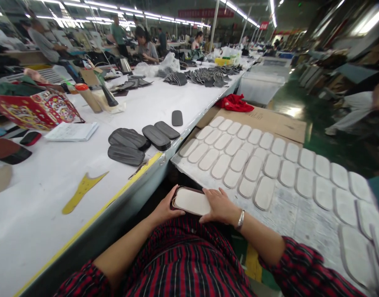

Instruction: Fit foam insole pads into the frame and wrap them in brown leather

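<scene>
Just above my lap I hold an oval, pale-faced pad with a dark edge (192,201), its light side up. My left hand (165,208) is closed around its left end, thumb along the near edge. The right end is gripped by my right hand (219,205), fingers lying over the top. What lies beneath the pad is hidden. To the right, rows of similar pale oval pads (264,193) lie on a grey board (288,220). Dark grey oval pieces (126,154) are stacked on the white table (115,185) at my left.
A yellow forked template (83,190) lies on the table, near a folded paper (72,132) and a red patterned box (37,107). Red cloth (235,103) rests on cardboard (276,123) behind the pads. Dark pieces (204,76) are piled farther back. Other people sit and stand in the background.
</scene>
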`<state>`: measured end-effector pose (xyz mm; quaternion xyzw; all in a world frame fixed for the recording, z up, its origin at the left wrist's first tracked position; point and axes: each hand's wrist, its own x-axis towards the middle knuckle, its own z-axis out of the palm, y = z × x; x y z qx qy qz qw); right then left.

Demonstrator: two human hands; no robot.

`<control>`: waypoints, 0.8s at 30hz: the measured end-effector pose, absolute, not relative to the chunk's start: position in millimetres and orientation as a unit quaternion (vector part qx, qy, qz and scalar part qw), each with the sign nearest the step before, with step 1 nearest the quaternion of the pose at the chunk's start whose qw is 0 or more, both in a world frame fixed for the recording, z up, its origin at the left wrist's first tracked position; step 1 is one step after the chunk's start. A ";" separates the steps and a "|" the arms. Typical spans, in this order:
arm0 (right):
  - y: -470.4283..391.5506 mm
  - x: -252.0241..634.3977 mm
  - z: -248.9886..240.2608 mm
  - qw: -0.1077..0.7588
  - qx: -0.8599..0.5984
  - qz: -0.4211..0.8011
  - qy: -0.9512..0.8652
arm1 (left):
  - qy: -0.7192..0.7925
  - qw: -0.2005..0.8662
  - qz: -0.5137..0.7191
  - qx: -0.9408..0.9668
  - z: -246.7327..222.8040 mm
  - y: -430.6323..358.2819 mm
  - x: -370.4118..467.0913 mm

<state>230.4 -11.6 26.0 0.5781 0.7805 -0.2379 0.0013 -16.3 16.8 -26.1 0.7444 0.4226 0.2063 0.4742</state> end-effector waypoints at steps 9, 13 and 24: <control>21.2 190.9 23.5 0.030 0.569 -0.271 0.776 | 0.364 0.640 0.323 0.595 -32.4 13.0 -10.4; 32.9 174.5 27.1 0.040 0.556 -0.279 0.782 | 0.359 0.654 0.333 0.577 -34.3 10.1 -10.1; 7.0 222.5 22.4 -0.168 0.554 -0.208 0.788 | 0.731 0.092 0.210 0.642 47.6 37.9 -182.9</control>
